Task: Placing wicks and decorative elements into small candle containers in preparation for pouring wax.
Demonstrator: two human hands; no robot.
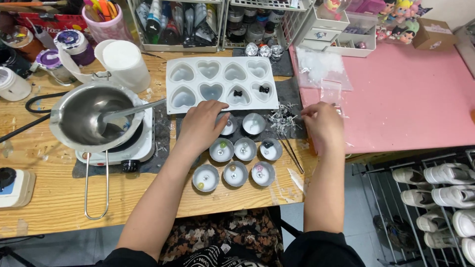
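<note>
Wooden table (44, 198), pink mat (410, 99) to its right. Metal pot (84, 116) with spoon on white hotplate (141, 143), left of centre. White heart mould (222, 84) behind the hands; two cavities hold black bows. Eight small round cups (246, 148) in three rows near the table's front edge, beads inside. Left hand (200, 126) palm down, fingers loosely together, fingertips resting on the back-row left cup. Right hand (324, 123) at mat edge beside wick pile (284, 116); fingers curled, grip unclear. Tweezers (292, 151) lie between cups and right hand.
</note>
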